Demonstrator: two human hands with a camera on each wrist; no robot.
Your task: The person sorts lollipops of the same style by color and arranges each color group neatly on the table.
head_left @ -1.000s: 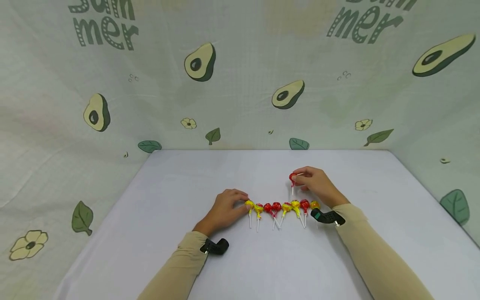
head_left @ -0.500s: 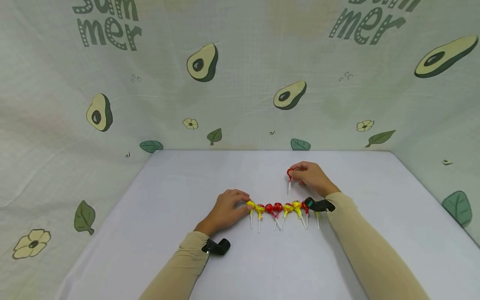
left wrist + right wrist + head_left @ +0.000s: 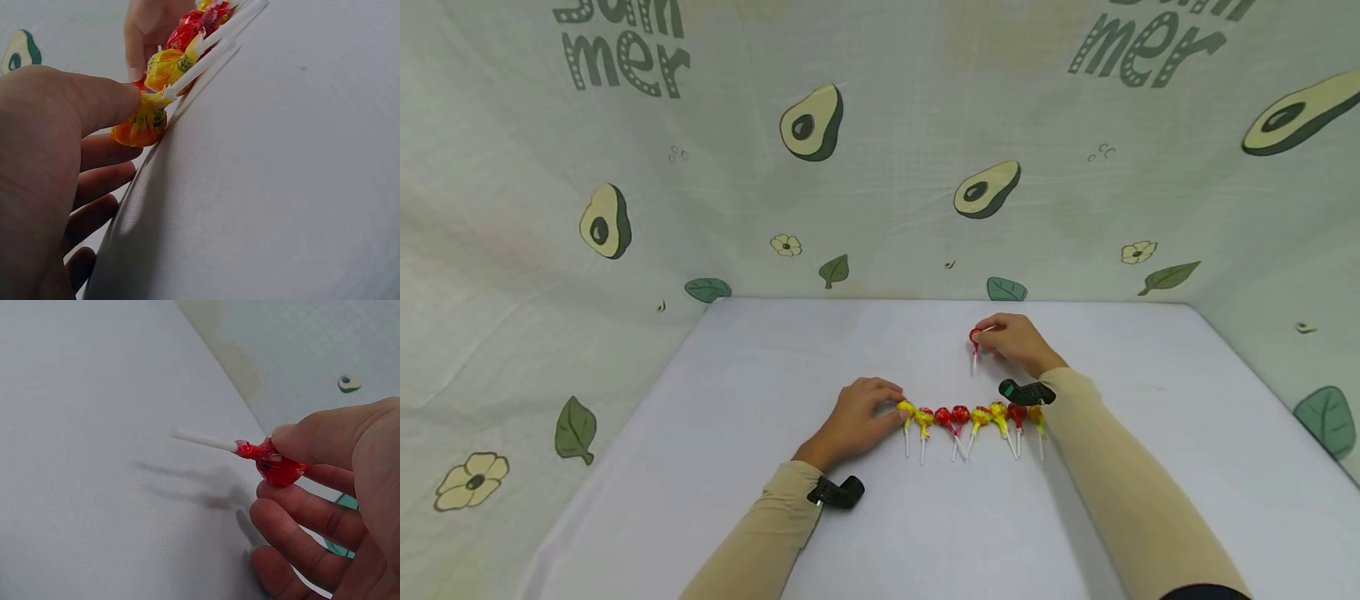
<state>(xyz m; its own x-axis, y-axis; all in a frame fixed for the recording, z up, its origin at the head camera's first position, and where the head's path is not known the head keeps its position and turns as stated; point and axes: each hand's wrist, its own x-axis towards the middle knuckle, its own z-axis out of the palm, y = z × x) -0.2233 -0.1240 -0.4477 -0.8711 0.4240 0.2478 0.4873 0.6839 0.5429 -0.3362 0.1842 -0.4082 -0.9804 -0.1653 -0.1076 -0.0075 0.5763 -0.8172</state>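
A red lollipop is pinched by its wrapped head between thumb and fingers of my right hand, its white stick pointing toward me. That hand is above the table, beyond a side-by-side row of red and yellow lollipops. At the row's left end, my left hand pinches the head of a yellow lollipop between thumb and index finger. Beside it in the row lies another yellow lollipop, then two red lollipops with crossing sticks. My right sleeve partly covers the yellow lollipop at the right end.
The white table reaches back to a hanging cloth printed with avocados and leaves. Each wrist wears a black camera band. A dark round shape shows at the bottom edge near my right sleeve.
My right hand has carried the red lollipop a little farther back and to the left. The left hand stays at the row's left end. The head view has shifted slightly.
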